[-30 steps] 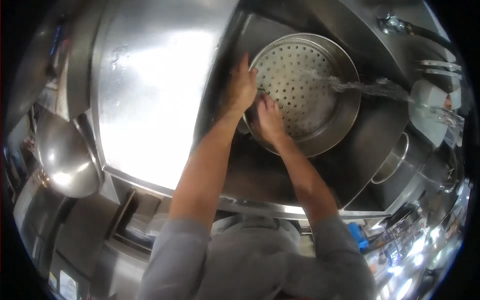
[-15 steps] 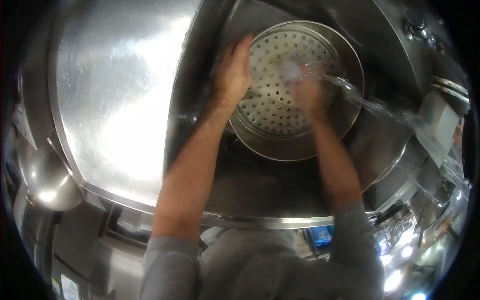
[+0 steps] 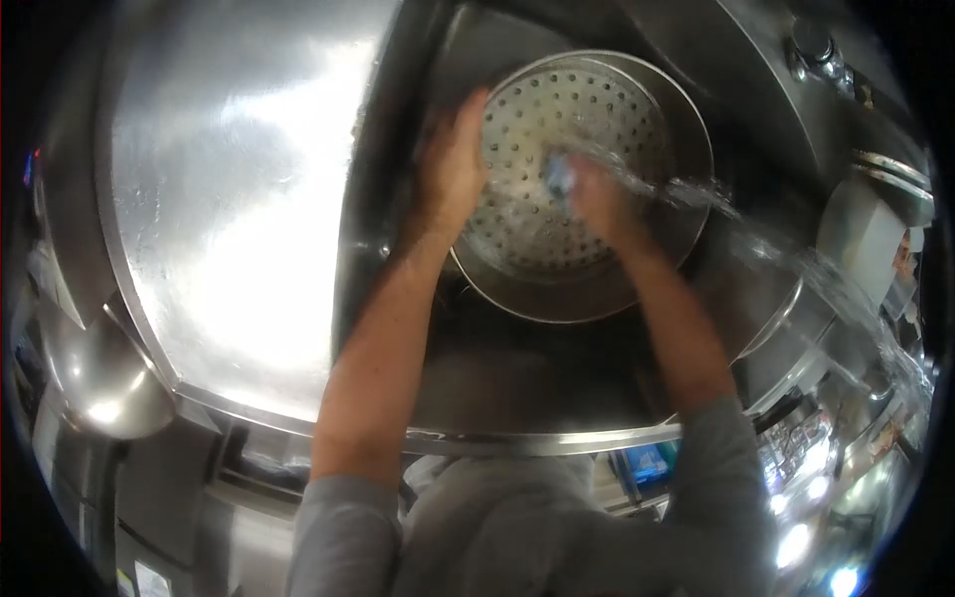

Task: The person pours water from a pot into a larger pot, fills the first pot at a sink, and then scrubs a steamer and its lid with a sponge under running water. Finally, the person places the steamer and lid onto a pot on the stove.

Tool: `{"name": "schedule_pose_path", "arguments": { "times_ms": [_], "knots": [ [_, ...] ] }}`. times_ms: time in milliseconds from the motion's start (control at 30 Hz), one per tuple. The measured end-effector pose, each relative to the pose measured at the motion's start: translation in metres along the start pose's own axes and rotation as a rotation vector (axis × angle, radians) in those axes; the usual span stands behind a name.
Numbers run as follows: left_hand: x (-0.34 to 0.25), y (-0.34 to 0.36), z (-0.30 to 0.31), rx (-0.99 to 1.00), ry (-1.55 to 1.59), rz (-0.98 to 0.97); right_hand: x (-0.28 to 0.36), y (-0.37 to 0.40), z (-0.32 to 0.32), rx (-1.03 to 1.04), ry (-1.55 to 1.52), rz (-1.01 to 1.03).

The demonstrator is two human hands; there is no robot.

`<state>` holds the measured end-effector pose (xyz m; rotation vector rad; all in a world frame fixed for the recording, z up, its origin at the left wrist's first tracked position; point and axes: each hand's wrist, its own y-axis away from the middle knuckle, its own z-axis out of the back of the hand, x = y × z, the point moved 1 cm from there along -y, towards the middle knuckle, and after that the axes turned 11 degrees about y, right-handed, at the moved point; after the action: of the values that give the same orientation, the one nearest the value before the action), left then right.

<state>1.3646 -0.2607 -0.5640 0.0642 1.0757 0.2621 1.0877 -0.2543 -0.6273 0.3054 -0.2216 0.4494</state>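
A round metal pan with a perforated bottom (image 3: 537, 224) stands tilted inside a larger round metal vessel (image 3: 693, 139) in a dark sink. My left hand (image 3: 453, 177) grips the pan's left rim, fingers against the outer edge. Over the middle of the holes, my right hand (image 3: 600, 199) is blurred, closed on a small bluish-white scrubber (image 3: 559, 175) pressed to the perforated surface. A stream of water (image 3: 766, 244) crosses from the right into the pan.
A bright steel drainboard (image 3: 239, 199) lies left of the sink. The sink's front edge (image 3: 557, 441) runs before my body. A metal bowl (image 3: 114, 383) is at the lower left. Round metal containers (image 3: 892, 179) and a tap fitting (image 3: 816, 55) are at the right.
My right hand and the scrubber have moved a little down and left over the holes. The pan and my left hand sit slightly further left and lower in view.
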Motion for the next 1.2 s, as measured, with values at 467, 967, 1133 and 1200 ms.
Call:
{"name": "schedule_pose_path", "arguments": {
  "times_ms": [467,967,1133,1200],
  "knots": [
    [0.002,0.001,-0.004,0.020,-0.031,0.047,-0.022,-0.084,0.056,0.194,-0.124,-0.472],
    [-0.004,0.000,-0.001,0.033,0.023,0.096,-0.068,-0.097,0.036,0.152,-0.448,-0.587],
    [0.001,0.000,-0.006,-0.002,-0.055,0.039,0.111,-0.113,-0.032,0.062,-0.190,-0.203],
    [0.002,-0.002,-0.009,0.020,-0.053,0.107,0.153,-0.036,-0.033,0.102,-0.345,-0.072]
  ]
}}
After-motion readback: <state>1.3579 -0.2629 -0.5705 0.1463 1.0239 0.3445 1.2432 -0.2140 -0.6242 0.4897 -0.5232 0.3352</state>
